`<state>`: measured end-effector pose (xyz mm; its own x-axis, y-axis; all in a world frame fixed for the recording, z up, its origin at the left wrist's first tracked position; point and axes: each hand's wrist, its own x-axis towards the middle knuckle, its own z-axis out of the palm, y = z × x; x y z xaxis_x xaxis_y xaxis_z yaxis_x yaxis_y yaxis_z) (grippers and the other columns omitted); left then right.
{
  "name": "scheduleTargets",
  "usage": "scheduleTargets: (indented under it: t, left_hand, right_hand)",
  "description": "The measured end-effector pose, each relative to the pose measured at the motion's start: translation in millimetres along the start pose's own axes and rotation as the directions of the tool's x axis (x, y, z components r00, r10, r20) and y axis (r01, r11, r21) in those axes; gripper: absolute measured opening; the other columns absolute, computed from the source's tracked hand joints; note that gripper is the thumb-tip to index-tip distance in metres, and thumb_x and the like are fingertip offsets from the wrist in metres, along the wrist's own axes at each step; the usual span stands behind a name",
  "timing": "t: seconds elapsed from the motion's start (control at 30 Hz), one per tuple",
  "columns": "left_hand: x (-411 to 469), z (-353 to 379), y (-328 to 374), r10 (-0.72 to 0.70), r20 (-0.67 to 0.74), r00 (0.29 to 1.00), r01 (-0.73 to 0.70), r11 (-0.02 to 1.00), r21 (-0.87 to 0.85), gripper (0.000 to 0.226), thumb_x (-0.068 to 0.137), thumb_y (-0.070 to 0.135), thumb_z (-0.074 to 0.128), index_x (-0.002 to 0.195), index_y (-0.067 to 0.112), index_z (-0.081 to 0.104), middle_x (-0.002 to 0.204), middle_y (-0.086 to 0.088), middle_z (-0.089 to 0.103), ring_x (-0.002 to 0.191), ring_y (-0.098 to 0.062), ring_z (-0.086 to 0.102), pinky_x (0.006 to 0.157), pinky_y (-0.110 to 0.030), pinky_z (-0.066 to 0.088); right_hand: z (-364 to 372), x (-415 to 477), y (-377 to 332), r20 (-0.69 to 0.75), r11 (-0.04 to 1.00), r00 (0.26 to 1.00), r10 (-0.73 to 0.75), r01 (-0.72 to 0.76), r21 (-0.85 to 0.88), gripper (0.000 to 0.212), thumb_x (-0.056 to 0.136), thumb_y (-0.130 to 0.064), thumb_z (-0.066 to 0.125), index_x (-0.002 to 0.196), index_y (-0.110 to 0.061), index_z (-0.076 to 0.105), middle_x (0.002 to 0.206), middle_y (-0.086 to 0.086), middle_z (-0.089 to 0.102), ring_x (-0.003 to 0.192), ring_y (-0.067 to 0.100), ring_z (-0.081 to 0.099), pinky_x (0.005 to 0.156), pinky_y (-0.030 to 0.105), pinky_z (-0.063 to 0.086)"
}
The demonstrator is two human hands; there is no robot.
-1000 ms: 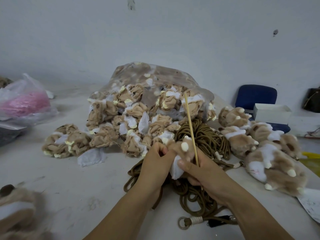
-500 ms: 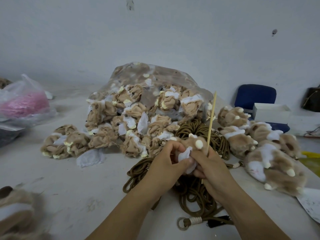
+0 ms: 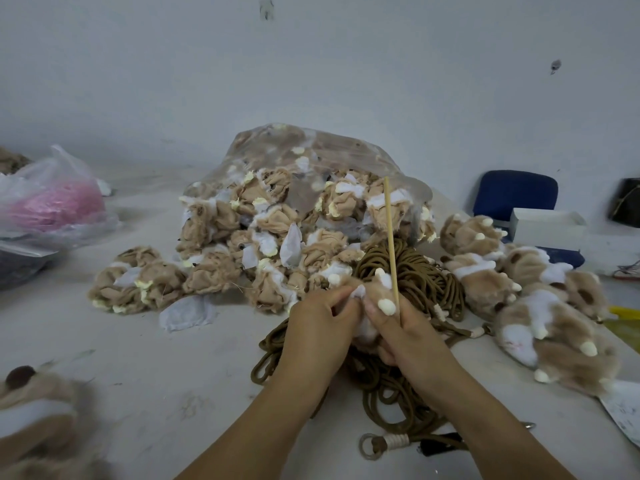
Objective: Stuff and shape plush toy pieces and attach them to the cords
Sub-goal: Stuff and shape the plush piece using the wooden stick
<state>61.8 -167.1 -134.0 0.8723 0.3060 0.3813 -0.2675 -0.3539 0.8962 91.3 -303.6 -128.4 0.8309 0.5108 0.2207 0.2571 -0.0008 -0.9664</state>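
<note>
— What was closest?
— A metal ring (image 3: 369, 446) on the end of a brown cord lay on the table (image 3: 156, 358). A blurry brown toy (image 3: 31, 420) sat at the near left corner.

— And the hands?
— The left hand (image 3: 322, 327) and the right hand (image 3: 412, 337) were close together above the cords (image 3: 415, 282). The left fingers (image 3: 341, 296) pinched a little toy paw (image 3: 375, 292) at its white part. The right fingers (image 3: 375, 311) curled round the same paw and also held a thin wooden stick (image 3: 390, 244). The stick stood almost straight up, just beside the paw.

— What was behind them?
— The cords made a big brown heap under the hands and past them. Plump paws (image 3: 540, 306) lay on the right. Flat paws spilled out of a clear bag (image 3: 311, 157) in the middle.

— And far away?
— A bag with pink stuff (image 3: 52, 202) was on the left. A blue chair (image 3: 516, 194) and a white box (image 3: 547, 225) stood on the right, by the wall.
</note>
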Motion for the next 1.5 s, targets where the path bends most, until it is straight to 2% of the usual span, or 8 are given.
scheduleTargets:
  t: [0.2,0.4,0.6,0.8,1.03,1.3,1.4,1.5]
  left_hand:
    - [-0.3,0.6,3.3,0.068,-0.008,0.998,-0.067,0.997,0.042,0.021,0.098,0.038,0.056,0.082,0.034,0.070,0.085,0.018,0.066,0.078,0.000,0.061,0.062,-0.013,0.045]
    - [-0.5,-2.4,6.3,0.082,0.297,0.951,-0.080,0.997,-0.019,0.034,0.084,0.056,0.063,0.114,0.068,0.053,0.110,0.032,0.058,0.107,0.012,0.053,0.083,-0.011,0.045]
    - [3.6,-2.7,-0.2,0.118,0.156,0.981,-0.144,0.976,0.166,0.024,0.094,0.031,0.063,0.118,0.035,0.064,0.098,0.021,0.059,0.093,0.008,0.052,0.075,-0.009,0.038]
    - [-0.6,2.1,2.1,0.118,-0.003,0.993,-0.113,0.958,0.262,0.014,0.095,0.041,0.058,0.104,0.033,0.053,0.094,0.015,0.055,0.085,0.000,0.052,0.066,-0.012,0.041]
    - [-7.0,6.7,8.6,0.250,0.005,0.968,-0.249,0.964,0.090,0.022,0.089,0.025,0.070,0.110,0.023,0.063,0.110,0.008,0.059,0.098,-0.003,0.060,0.081,-0.021,0.054]
    - [-2.1,1.9,1.2,0.394,0.061,0.917,-0.399,0.901,0.170,0.021,0.088,0.033,0.065,0.100,0.022,0.078,0.118,0.012,0.055,0.118,-0.007,0.046,0.099,-0.020,0.037]
    - [-0.2,0.9,0.6,0.282,0.086,0.956,-0.286,0.957,0.041,0.019,0.083,0.044,0.065,0.102,0.045,0.069,0.140,0.027,0.036,0.135,0.001,0.031,0.103,-0.007,0.029]
    - [3.0,-1.3,-3.2,0.060,0.184,0.981,-0.038,0.992,-0.121,0.067,0.079,0.049,0.073,0.136,0.054,0.038,0.151,0.033,0.021,0.137,0.010,0.028,0.107,-0.014,0.034]
  right_hand:
    - [1.4,2.9,-2.6,-0.077,0.979,0.995,0.067,-0.051,0.197,0.043,0.090,-0.043,0.048,0.114,-0.009,0.056,0.050,-0.008,0.044,0.038,0.002,0.035,0.037,0.015,0.030]
    - [-11.5,3.1,-7.7,-0.121,0.938,0.989,0.089,-0.042,0.345,0.036,0.093,-0.040,0.049,0.117,-0.017,0.061,0.071,0.000,0.071,0.057,0.007,0.065,0.044,0.017,0.047]
    - [-7.9,2.8,-4.9,-0.104,0.970,0.992,0.069,-0.042,0.239,0.034,0.090,-0.042,0.051,0.106,-0.014,0.061,0.048,-0.012,0.047,0.036,0.002,0.037,0.037,0.014,0.031]
    - [3.5,3.2,-2.2,-0.124,0.987,0.992,-0.026,0.006,-0.160,0.022,0.092,-0.045,0.049,0.106,-0.031,0.059,0.065,-0.026,0.063,0.058,-0.012,0.057,0.049,0.005,0.040]
    - [-10.6,0.4,-15.9,-0.177,0.956,0.980,0.087,-0.032,0.293,0.025,0.101,-0.029,0.042,0.096,-0.010,0.056,0.046,-0.012,0.056,0.038,-0.003,0.052,0.037,0.010,0.038]
    - [-18.6,0.5,-13.5,-0.114,0.954,0.989,0.089,-0.052,0.295,0.033,0.096,-0.038,0.045,0.107,-0.011,0.059,0.054,-0.008,0.061,0.042,0.000,0.054,0.039,0.011,0.039]
    - [-19.1,-0.5,-14.1,-0.093,0.972,0.992,0.080,-0.057,0.228,0.043,0.085,-0.050,0.050,0.101,-0.012,0.064,0.056,-0.006,0.062,0.043,0.001,0.052,0.039,0.013,0.038]
    - [-17.7,-1.4,-12.9,-0.093,0.980,0.992,0.083,-0.065,0.186,0.042,0.077,-0.059,0.054,0.095,-0.026,0.073,0.074,0.006,0.071,0.052,0.005,0.059,0.042,0.016,0.042]
